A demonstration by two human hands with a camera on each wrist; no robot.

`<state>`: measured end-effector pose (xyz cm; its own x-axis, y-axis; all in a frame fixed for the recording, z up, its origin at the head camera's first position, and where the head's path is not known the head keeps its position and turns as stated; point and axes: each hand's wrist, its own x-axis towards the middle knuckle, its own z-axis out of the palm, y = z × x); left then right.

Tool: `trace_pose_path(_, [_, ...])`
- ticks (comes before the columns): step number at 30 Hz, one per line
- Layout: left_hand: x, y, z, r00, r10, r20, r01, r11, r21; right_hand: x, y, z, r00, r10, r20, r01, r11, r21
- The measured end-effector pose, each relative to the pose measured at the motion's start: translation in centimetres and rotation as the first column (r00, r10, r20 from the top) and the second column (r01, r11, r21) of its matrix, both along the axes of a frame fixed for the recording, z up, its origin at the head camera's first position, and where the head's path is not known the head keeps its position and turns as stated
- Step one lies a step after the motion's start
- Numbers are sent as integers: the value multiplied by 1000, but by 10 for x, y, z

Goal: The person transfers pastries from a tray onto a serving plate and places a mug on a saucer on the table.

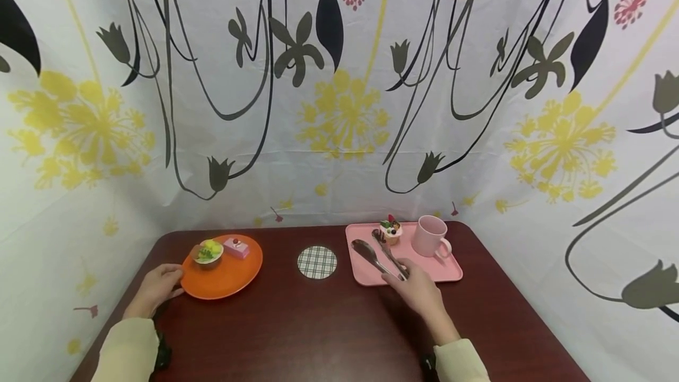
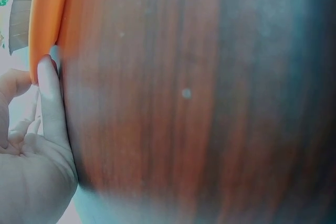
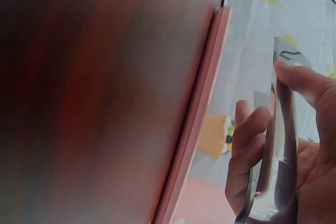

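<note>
Across the lower half of the frame spreads the dark desk (image 1: 318, 335), its far corners rounded against a patterned cloth. Right of the middle lies the pink tray (image 1: 363, 273), which seems to serve to keep its things grouped; left of the middle sits the orange plate (image 1: 233, 282). At the plate's left rim the left hand (image 1: 157, 287) pinches the edge, thumb above and a finger beneath in its wrist view, a hold that probably steadies the plate and leaves its middle free. At the tray's near edge the right hand (image 1: 419, 293) is clamped round the metal tongs (image 1: 390, 254), thumb along one arm and fingers curled on the other, so that squeezing would likely close them. The two hands are well apart. In the head view the tongs appear over the tray, their long axis slanting from the hand at lower right toward the upper left; their spoon-like tips point that way and stand apart. The pink mug (image 1: 428, 237) stands upright at the tray's right, handle toward the lower right. Between tray and plate lies a checked coaster (image 1: 317, 262). On the plate rest a small bowl (image 1: 209, 263) of greens and, to its right, a pink cake (image 1: 236, 248). Smallest is the fruit-topped cupcake (image 1: 391, 230), just beside the right-hand tip; whether they touch I cannot tell.
</note>
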<state>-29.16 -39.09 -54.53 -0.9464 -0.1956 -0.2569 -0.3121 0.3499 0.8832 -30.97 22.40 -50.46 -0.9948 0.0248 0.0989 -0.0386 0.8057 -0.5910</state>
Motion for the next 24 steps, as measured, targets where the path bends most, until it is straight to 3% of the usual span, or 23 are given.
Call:
trace_pose_path(13, [2,3,6,1000,-2,21,2,1000,-19,7,39,4,998,-24,50,21,997,73])
trace_pose_path(24, [-1,2,1,1000,9,9,-9,1000,-21,7,55,12,994,-63,84,54,993,106])
